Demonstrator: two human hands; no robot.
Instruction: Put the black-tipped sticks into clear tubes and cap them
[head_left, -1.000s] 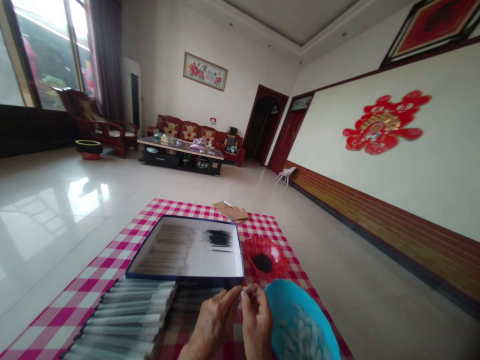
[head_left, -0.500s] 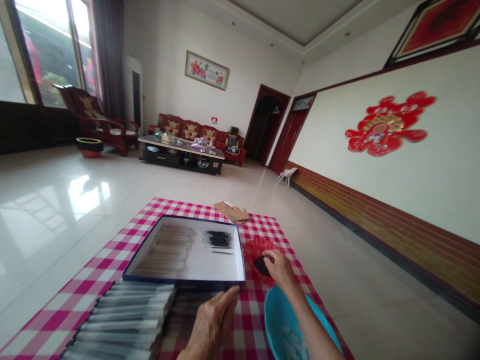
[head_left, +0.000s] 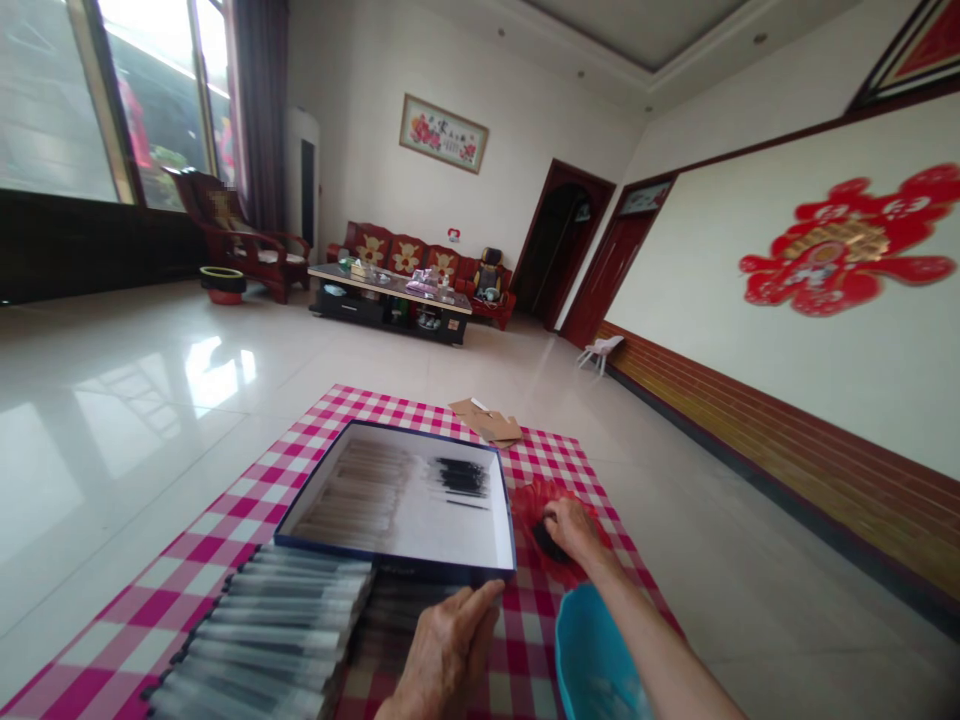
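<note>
My right hand [head_left: 574, 530] reaches into a red flower-shaped dish [head_left: 536, 492], fingers pinched over small black pieces [head_left: 550, 543]; what they grip is too small to make out. Close to the front right corner of a shallow blue-rimmed box [head_left: 420, 520], my left hand [head_left: 450, 640] has its fingers pressed together, and anything inside them is hidden. Inside the box lie translucent tubes [head_left: 352, 500] on the left and thin black sticks [head_left: 463, 478] on the right. A row of whitish pen-like tubes with black ends [head_left: 277, 625] lies in front of the box.
A turquoise basin [head_left: 592, 640] with pale pieces inside stands under my right forearm. Flat brown cardboard [head_left: 486, 421] lies at the far edge of the checked tablecloth [head_left: 217, 540]. Beyond are a coffee table [head_left: 390, 300], a red sofa [head_left: 409, 256] and a small white stool [head_left: 600, 350].
The view has turned slightly left, so everything sits further right in the picture. My right hand stays in the red dish, and my left hand stays by the box corner.
</note>
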